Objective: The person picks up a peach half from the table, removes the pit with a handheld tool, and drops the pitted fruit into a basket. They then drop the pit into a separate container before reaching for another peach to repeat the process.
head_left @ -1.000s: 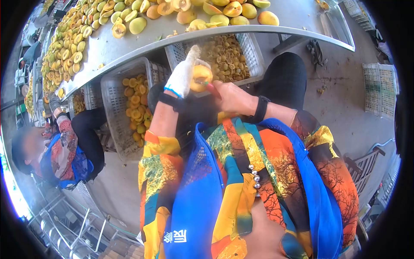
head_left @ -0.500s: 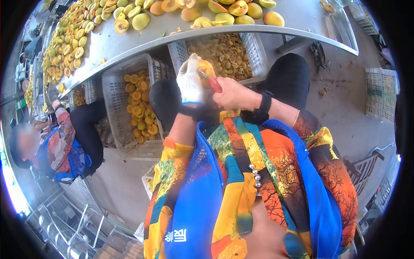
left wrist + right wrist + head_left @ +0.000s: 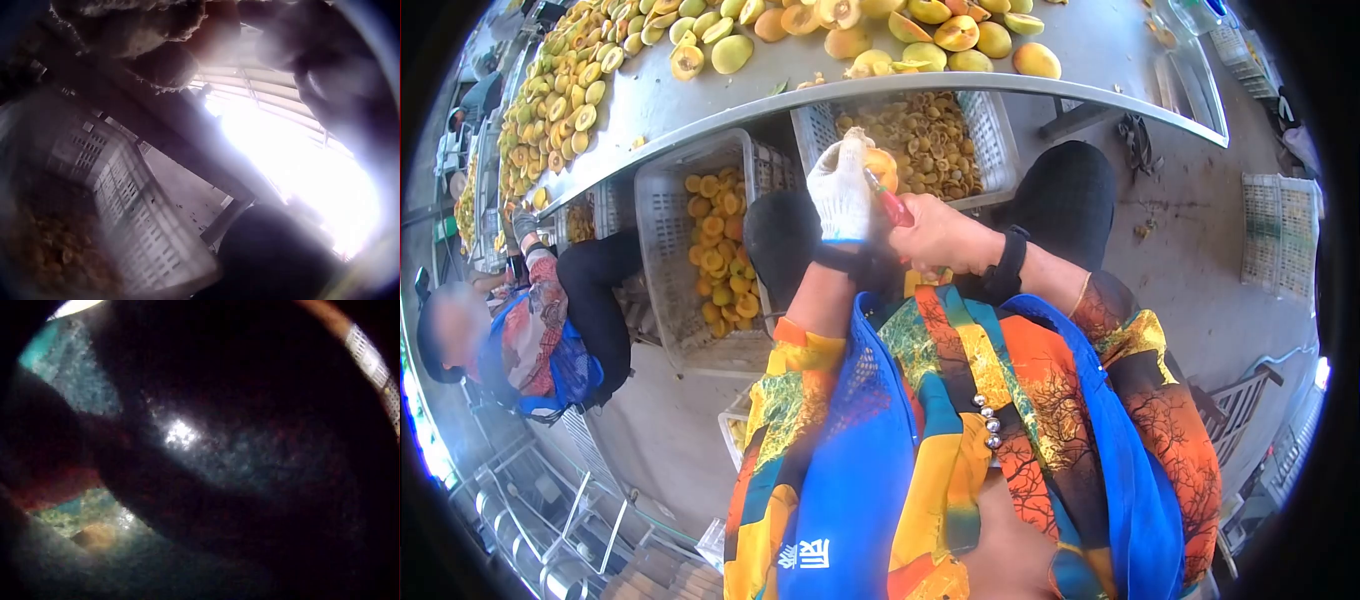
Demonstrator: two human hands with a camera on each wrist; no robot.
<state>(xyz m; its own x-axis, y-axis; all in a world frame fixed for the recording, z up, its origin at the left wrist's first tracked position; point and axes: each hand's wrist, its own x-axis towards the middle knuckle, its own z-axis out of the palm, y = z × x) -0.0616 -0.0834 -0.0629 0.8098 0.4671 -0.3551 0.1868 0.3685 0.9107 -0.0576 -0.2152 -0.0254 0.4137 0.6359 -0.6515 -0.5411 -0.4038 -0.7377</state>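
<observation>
Here the fruit (image 3: 881, 165), yellow-orange and small, is up in front of the person's chest, clear of the surface (image 3: 1100, 45) and over the near rim of a white crate (image 3: 998, 128) filled with brownish stones. The left hand (image 3: 842, 195), in a white glove, has its grip wrapped round the fruit from the left and behind, so the fruit's bare side faces right.

From that side comes the red-handled tool (image 3: 895, 208). Its long axis slants from lower right to upper left, and its working end meets the fruit. How deep it sits cannot be told. The right hand (image 3: 945, 238), bare, has its grip clenched round the handle and lies just beside the fruit, below and to its right, the nearer of the two to the person's body. The two hands are close together at the wrist side; whether they touch is unclear.

The left wrist view shows gloved fingers at the top and the crate wall beneath. The right wrist view is too dark to read.

Further left stands a second crate (image 3: 658, 200) holding orange halves, and beyond it sits another person (image 3: 550, 335). More whole and cut fruit lies along the surface above.
</observation>
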